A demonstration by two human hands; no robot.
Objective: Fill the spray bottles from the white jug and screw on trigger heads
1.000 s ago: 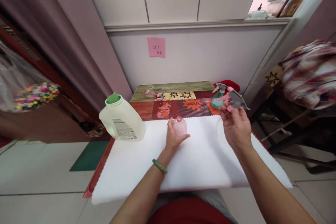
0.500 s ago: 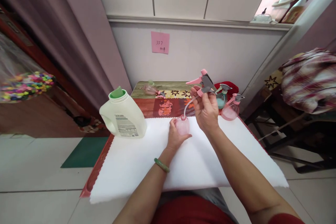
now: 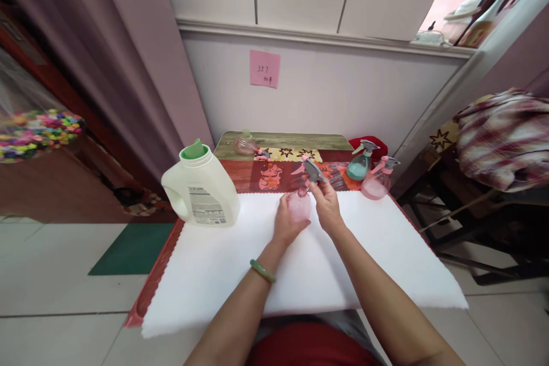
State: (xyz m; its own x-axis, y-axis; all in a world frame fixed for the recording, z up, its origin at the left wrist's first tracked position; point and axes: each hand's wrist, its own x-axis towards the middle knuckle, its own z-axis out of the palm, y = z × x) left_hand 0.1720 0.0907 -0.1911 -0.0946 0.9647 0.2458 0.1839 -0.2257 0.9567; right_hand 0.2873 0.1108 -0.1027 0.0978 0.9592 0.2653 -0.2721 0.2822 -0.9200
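Note:
My left hand (image 3: 286, 221), below a green bangle, is wrapped round a small round pink spray bottle (image 3: 300, 207) standing on the white cloth (image 3: 214, 274). The bottle's neck is uncapped and faces up. Just above and right of it, my right hand (image 3: 327, 206) grips a pink and grey spray head (image 3: 312, 171). The head is tilted close over the neck, with its pink trigger pointing left. Most of its tube is out of sight, down at the bottle's mouth. Whether the collar touches the neck I cannot tell.
A large white jug (image 3: 210, 189) with a green spout stands at the left. To the right are a green spray bottle (image 3: 359, 167) and a filled pink one (image 3: 377, 183). Another clear pink bottle (image 3: 245, 146) lies at the back, near a loose spray head (image 3: 262, 154).
My right hand has brought the spray head down and left to the bottle's neck, and the tube has sunk from view. My left hand still holds the bottle in place.

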